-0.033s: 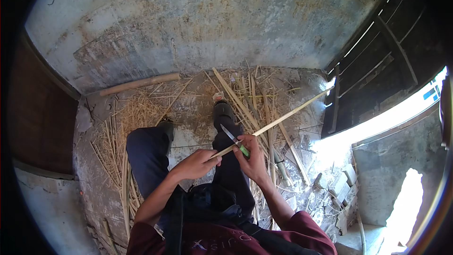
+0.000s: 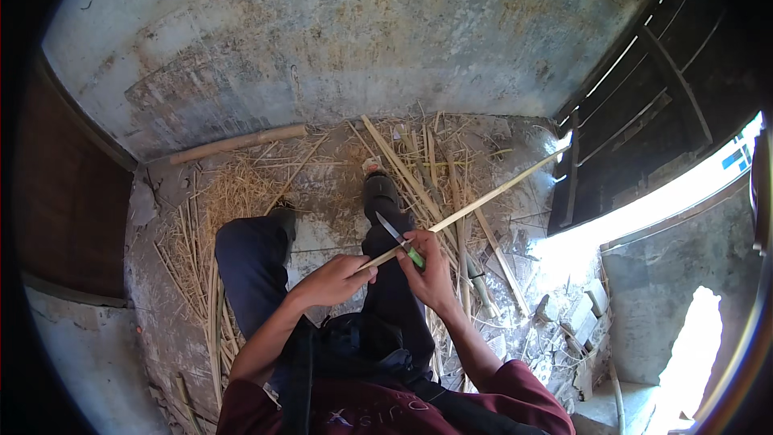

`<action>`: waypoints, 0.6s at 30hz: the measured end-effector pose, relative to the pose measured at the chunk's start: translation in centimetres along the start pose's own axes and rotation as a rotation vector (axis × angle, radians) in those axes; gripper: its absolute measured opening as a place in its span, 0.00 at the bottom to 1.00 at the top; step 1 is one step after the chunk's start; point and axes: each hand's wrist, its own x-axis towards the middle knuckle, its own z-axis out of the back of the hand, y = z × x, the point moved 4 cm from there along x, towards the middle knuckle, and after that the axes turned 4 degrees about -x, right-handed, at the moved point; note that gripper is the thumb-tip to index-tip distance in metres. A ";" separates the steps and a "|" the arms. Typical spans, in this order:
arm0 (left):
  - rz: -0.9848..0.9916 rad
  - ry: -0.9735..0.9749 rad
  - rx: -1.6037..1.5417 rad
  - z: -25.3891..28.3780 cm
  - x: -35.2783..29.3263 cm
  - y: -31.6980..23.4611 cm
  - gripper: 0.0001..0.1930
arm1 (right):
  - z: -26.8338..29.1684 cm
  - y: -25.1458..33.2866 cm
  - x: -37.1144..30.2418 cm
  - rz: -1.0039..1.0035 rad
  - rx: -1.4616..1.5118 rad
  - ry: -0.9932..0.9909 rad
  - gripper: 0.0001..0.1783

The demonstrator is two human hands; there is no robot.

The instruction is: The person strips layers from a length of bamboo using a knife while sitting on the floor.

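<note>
A long, pale bamboo strip [image 2: 491, 194] slants across my lap, rising from my left hand toward the upper right. My left hand [image 2: 336, 278] is closed around its near end, above my thigh. In my right hand [image 2: 433, 272] is a knife [image 2: 391, 227] with a green handle and a narrow blade that points up and to the left. The blade crosses the strip close to where my right fingers meet it. Those fingers hide part of the handle and a short length of the strip.
Shavings [image 2: 240, 192] and several loose bamboo strips [image 2: 400, 167] litter the floor around my legs. A bamboo pole [image 2: 239, 143] lies along the wall base. Broken blocks [image 2: 578, 319] are heaped at the right, below a bright opening beside a dark wooden panel [image 2: 644, 113].
</note>
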 end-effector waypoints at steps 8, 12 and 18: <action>0.029 0.038 0.012 -0.3 0.4 0.0 0.20 | 0.6 0.2 -0.2 -0.038 -0.007 -0.014 0.19; 0.016 0.048 0.026 -0.4 0.5 -0.4 0.21 | 0.7 -0.1 -0.2 -0.060 0.000 0.009 0.20; -0.009 0.048 0.023 -0.6 0.7 -0.3 0.21 | 0.8 -0.1 -0.2 -0.070 -0.017 0.007 0.20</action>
